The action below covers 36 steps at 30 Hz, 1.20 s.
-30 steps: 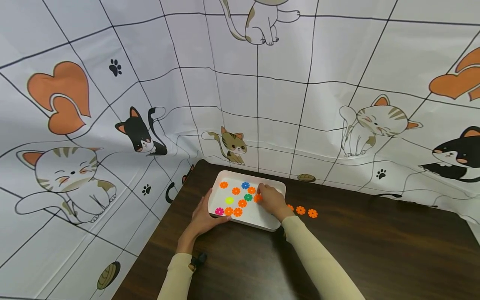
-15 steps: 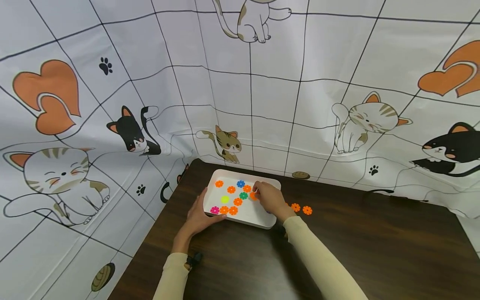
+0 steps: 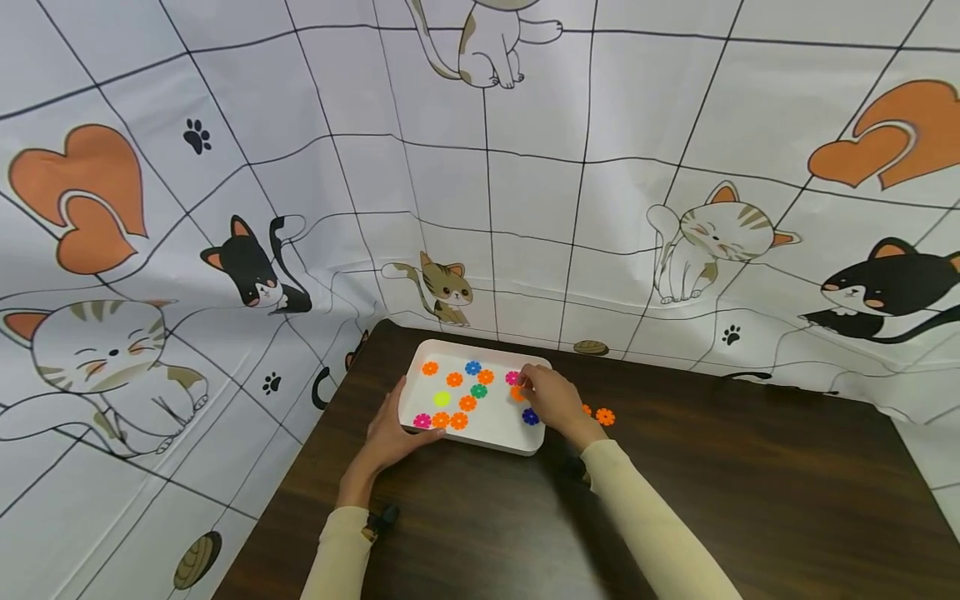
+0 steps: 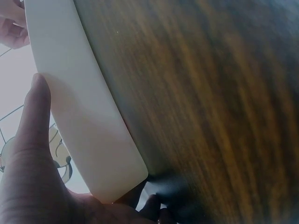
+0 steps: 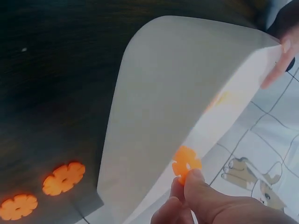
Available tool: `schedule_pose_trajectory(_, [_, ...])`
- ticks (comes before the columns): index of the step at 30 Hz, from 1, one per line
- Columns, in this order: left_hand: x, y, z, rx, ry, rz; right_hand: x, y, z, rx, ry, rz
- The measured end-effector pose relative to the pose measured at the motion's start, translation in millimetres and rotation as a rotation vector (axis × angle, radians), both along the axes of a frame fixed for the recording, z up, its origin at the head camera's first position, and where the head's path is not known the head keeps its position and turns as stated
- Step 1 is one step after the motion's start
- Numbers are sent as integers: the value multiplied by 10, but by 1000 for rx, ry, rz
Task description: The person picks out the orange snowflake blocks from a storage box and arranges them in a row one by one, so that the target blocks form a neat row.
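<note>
A white tray (image 3: 491, 437) stands on the dark table with several flower-shaped plastic discs in it, mostly orange, plus a blue disc (image 3: 472, 367), a green disc (image 3: 478, 391), a yellow disc (image 3: 442, 399), two pink ones and a dark blue disc (image 3: 530, 416). My left hand (image 3: 388, 435) grips the tray's near left corner, thumb on the front rim and fingers along the left side. Over the tray's right part, my right hand (image 3: 557, 400) pinches an orange flower-shaped disc (image 5: 187, 163) between thumb and forefinger.
Two orange discs lie on the table (image 3: 712, 483) just right of the tray, the outer orange disc (image 3: 605, 417) fully seen in the head view. A white cat-print sheet (image 3: 525, 183) hangs close behind the table and along its left side.
My right hand has shifted rightward relative to the tray, with the orange disc in its fingers. A pink disc and the dark blue disc have come into plain view. The left hand keeps its grip.
</note>
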State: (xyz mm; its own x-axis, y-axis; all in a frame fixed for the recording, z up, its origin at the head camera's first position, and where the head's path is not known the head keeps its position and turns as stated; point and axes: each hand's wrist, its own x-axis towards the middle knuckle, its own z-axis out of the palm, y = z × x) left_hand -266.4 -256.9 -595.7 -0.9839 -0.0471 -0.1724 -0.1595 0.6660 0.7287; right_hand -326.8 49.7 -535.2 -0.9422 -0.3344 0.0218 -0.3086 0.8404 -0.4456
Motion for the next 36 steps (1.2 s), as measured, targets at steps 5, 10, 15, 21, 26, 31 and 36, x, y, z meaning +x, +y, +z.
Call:
schedule_pose_trajectory(5, [4, 7, -6, 4, 0, -3, 31, 122, 30, -31, 27, -4])
schedule_pose_trajectory(10, [0, -3, -16, 5, 4, -5, 37, 270, 25, -63, 52, -10])
schedule_pose_trajectory(15, [-12, -8, -21, 9, 8, -3, 66, 411, 50, -81, 67, -23])
schedule_pose_trajectory(21, [-6, 2, -36, 0, 4, -8, 115, 556, 33, -123, 66, -52])
schedule_pose_trajectory(26, [5, 10, -25, 5, -5, -7, 156, 696, -30, -156, 63, -77])
schedule_pose_trajectory(31, [1, 11, -9, 12, -11, 3, 186, 861, -79, -167, 72, -101])
schedule_pose_trajectory(36, [-5, 13, 4, 18, -4, 4, 213, 1028, -111, -154, 65, -132])
